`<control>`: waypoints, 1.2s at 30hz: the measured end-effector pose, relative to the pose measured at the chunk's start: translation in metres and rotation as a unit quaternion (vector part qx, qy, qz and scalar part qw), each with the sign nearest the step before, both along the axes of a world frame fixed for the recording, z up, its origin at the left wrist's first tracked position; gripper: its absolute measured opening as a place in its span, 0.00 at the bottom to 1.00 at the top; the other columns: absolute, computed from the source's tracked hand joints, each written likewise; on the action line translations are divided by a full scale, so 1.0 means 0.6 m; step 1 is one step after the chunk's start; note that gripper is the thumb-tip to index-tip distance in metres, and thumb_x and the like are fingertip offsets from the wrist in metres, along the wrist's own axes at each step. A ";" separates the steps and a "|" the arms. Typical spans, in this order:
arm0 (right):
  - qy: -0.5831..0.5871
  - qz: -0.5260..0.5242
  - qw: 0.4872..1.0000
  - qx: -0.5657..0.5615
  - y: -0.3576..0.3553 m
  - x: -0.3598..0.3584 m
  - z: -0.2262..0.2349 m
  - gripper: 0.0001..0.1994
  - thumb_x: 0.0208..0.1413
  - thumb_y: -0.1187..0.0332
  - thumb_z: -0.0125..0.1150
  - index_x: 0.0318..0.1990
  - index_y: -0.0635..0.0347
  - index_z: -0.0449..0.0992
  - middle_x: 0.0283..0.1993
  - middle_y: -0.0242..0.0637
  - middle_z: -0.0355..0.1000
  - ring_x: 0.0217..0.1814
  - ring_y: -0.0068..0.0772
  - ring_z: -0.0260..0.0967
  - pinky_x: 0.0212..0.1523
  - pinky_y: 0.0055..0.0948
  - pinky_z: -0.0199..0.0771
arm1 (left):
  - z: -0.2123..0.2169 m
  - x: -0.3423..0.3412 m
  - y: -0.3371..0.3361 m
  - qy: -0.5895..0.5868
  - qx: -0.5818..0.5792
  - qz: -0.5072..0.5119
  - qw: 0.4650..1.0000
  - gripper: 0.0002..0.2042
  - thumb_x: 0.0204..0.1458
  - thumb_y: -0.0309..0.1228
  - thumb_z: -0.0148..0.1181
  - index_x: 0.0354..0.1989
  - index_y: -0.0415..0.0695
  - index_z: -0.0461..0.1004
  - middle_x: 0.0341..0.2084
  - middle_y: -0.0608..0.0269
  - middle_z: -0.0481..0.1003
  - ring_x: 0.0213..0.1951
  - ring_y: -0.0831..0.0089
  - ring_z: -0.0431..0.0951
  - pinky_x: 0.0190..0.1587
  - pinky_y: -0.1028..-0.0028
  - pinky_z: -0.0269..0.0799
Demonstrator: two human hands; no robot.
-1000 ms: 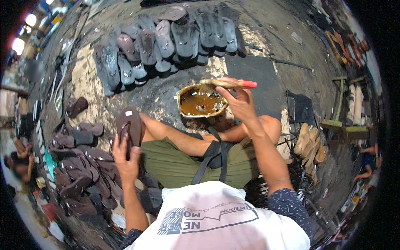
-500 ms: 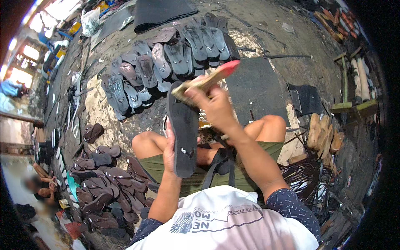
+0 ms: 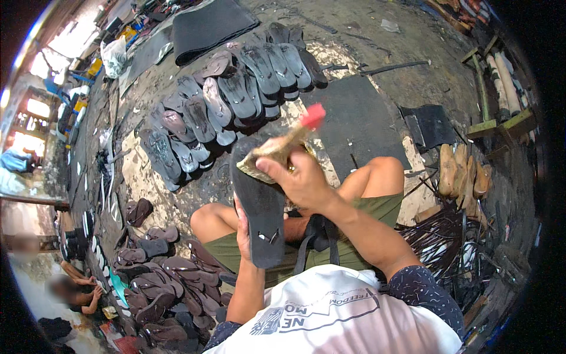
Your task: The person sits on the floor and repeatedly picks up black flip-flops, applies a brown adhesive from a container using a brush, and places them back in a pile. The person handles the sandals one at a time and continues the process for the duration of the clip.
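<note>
A black flip-flop (image 3: 264,215) is held up in front of me, its flat sole face toward me, with a small bit of strap showing in a hole near its lower end. My left hand (image 3: 243,230) is closed on its left edge; most of the fingers are behind it. My right hand (image 3: 302,182) grips a flat, tan, brush-like tool (image 3: 252,167) with a red end (image 3: 313,117). The tool's rough tan edge lies against the upper part of the sole. Beyond my hands, rows of dark flip-flops (image 3: 206,109) cover the floor.
Brown flip-flops (image 3: 159,283) are heaped at my left. A dark rubber mat (image 3: 359,124) lies ahead right. Wooden foot forms (image 3: 457,174) and a tangle of dark strips (image 3: 442,242) are at my right. Another person (image 3: 79,292) sits far left.
The brush-like tool has turned and come down onto the sole, its red end swinging up and left. My right hand has moved slightly down. The view has shifted a little.
</note>
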State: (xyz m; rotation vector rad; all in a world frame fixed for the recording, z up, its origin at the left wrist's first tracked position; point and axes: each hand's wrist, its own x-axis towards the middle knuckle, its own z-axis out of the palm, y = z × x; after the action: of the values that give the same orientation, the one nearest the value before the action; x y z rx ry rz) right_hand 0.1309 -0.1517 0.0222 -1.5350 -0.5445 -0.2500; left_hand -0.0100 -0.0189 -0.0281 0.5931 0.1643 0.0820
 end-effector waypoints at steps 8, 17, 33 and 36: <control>-0.083 0.069 0.993 -0.044 0.004 0.064 0.036 0.12 0.63 0.61 0.64 0.46 0.59 0.79 0.46 0.39 0.79 0.49 0.35 0.77 0.51 0.31 0.73 | 0.014 0.024 -0.002 0.066 -0.015 0.088 0.994 0.31 0.68 0.54 0.39 0.70 0.45 0.60 0.59 0.40 0.71 0.42 0.49 0.82 0.39 0.58 0.83; 0.179 0.184 0.966 0.015 -0.003 -0.169 -0.016 0.09 0.57 0.70 0.69 0.43 0.64 0.81 0.43 0.41 0.79 0.44 0.35 0.76 0.49 0.35 0.74 | 0.014 0.134 0.063 -0.069 -0.118 0.029 0.990 0.25 0.66 0.50 0.48 0.70 0.63 0.56 0.58 0.45 0.70 0.51 0.52 0.77 0.52 0.56 0.78; -0.078 0.310 0.947 -0.009 0.086 -0.095 0.021 0.12 0.52 0.75 0.72 0.45 0.58 0.81 0.42 0.35 0.78 0.48 0.38 0.74 0.48 0.36 0.72 | -0.001 0.127 0.208 -0.067 -0.082 0.144 0.984 0.25 0.67 0.53 0.45 0.70 0.63 0.58 0.59 0.50 0.70 0.51 0.52 0.77 0.50 0.54 0.78; 0.053 0.129 0.990 -0.003 0.032 -0.046 0.035 0.09 0.62 0.71 0.63 0.48 0.60 0.76 0.49 0.35 0.73 0.52 0.31 0.69 0.54 0.32 0.70 | -0.039 0.071 0.381 -0.082 -0.167 0.090 0.978 0.39 0.63 0.61 0.45 0.68 0.36 0.60 0.58 0.38 0.69 0.48 0.45 0.76 0.53 0.52 0.76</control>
State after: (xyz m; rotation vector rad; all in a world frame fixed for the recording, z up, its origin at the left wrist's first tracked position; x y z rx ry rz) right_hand 0.1035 -0.1327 0.0430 -1.4571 -0.6530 0.0314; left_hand 0.0328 0.2099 -0.0513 0.2326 0.0685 0.2735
